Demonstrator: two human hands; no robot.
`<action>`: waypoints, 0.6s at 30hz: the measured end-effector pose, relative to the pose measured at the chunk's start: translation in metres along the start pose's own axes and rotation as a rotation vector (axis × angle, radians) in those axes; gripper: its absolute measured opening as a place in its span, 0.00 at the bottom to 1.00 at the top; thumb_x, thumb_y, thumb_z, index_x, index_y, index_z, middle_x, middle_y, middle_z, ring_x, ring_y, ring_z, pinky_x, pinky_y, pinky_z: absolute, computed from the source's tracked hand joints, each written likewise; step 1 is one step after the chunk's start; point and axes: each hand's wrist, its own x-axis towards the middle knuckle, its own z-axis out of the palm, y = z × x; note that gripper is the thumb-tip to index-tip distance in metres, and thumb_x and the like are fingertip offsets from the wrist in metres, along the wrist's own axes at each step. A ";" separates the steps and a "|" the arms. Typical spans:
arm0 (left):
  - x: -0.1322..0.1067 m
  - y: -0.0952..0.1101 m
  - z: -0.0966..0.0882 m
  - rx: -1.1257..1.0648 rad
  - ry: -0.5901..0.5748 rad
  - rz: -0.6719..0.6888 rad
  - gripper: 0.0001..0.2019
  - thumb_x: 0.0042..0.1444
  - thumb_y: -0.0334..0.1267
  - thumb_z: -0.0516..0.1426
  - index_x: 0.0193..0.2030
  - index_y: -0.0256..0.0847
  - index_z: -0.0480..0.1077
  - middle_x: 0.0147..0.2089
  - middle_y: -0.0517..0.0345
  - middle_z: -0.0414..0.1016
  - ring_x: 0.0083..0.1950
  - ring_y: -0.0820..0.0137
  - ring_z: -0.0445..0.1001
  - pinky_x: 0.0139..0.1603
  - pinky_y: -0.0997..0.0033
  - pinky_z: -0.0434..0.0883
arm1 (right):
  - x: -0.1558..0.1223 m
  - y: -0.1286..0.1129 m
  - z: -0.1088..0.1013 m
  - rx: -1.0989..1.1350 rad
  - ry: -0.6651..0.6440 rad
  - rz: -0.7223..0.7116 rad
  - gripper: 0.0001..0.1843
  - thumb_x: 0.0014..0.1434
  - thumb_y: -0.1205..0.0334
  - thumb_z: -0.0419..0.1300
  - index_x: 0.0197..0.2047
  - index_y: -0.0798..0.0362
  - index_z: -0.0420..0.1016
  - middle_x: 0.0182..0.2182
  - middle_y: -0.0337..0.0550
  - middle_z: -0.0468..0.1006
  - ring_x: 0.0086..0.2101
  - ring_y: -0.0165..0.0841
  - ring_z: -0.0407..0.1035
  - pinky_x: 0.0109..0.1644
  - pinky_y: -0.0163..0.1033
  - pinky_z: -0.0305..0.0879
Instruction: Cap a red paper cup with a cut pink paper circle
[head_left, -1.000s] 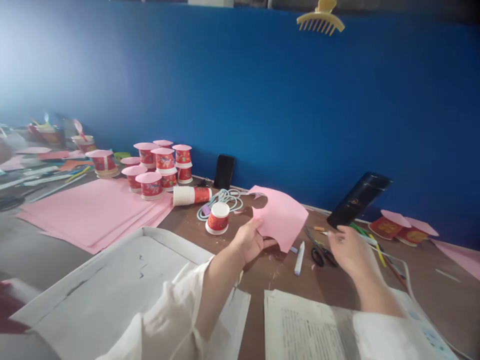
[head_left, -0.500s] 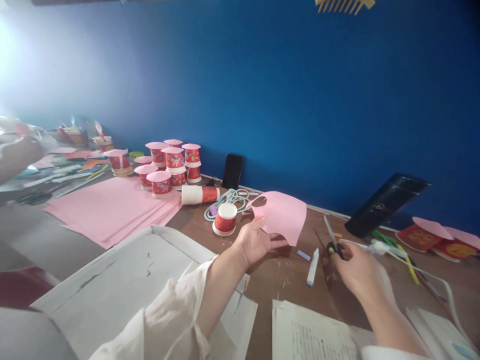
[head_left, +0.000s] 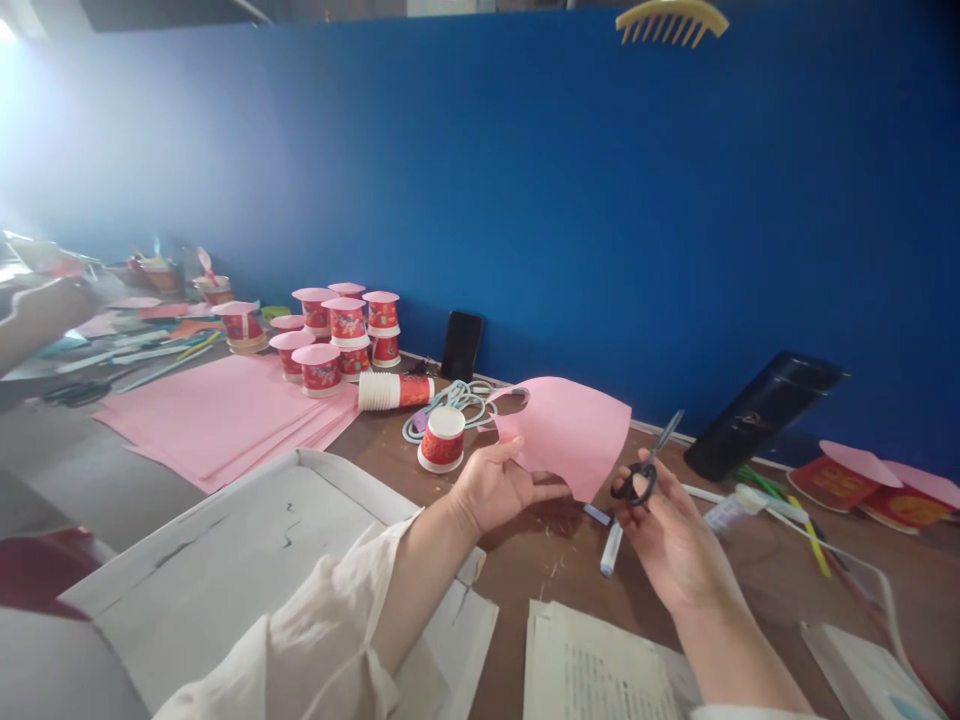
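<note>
My left hand (head_left: 501, 488) pinches a sheet of pink paper (head_left: 577, 430) by its near left side. A rounded piece is cut out of the sheet's left end. In my right hand (head_left: 679, 540) is a pair of scissors (head_left: 637, 483) with black handles, fingers in the loops and blades pointing up, just right of the sheet. A capped white marker (head_left: 611, 550) and its small purple cap-like piece (head_left: 597, 514) lie below the paper, between the hands. Left of my left hand, a red paper cup (head_left: 442, 440) stands upside down.
Stacked red cups topped with pink discs (head_left: 346, 322) stand at the back left, by pink sheets (head_left: 225, 415). A phone (head_left: 461, 345) leans on the blue partition. A black cylinder (head_left: 765, 415) tilts at right. Printed papers (head_left: 592, 660) lie in front; another person's hand (head_left: 56, 305) is far left.
My right hand has moved left and turned over, bringing the scissors close to the paper's right edge. The left hand still holds the sheet, which has turned slightly. The view shifted a little.
</note>
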 end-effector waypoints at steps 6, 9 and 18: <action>0.001 -0.005 -0.002 0.034 -0.010 -0.015 0.12 0.60 0.35 0.56 0.48 0.33 0.73 0.45 0.43 0.81 0.49 0.50 0.79 0.63 0.39 0.62 | -0.007 0.004 0.012 -0.123 -0.112 -0.031 0.25 0.49 0.52 0.73 0.50 0.44 0.77 0.40 0.37 0.80 0.39 0.31 0.74 0.42 0.34 0.73; 0.000 -0.011 -0.001 0.102 -0.051 -0.022 0.11 0.59 0.36 0.59 0.46 0.32 0.74 0.45 0.42 0.80 0.50 0.52 0.79 0.63 0.42 0.63 | -0.009 0.003 0.014 -0.207 -0.132 -0.092 0.24 0.48 0.54 0.73 0.49 0.44 0.77 0.41 0.38 0.82 0.38 0.34 0.76 0.41 0.38 0.74; -0.009 -0.002 -0.002 0.479 -0.116 -0.155 0.20 0.47 0.39 0.69 0.46 0.34 0.76 0.46 0.42 0.80 0.50 0.56 0.78 0.52 0.59 0.71 | 0.001 -0.014 -0.031 -0.541 -0.044 -0.254 0.27 0.48 0.55 0.73 0.52 0.47 0.79 0.37 0.40 0.83 0.35 0.37 0.76 0.38 0.38 0.73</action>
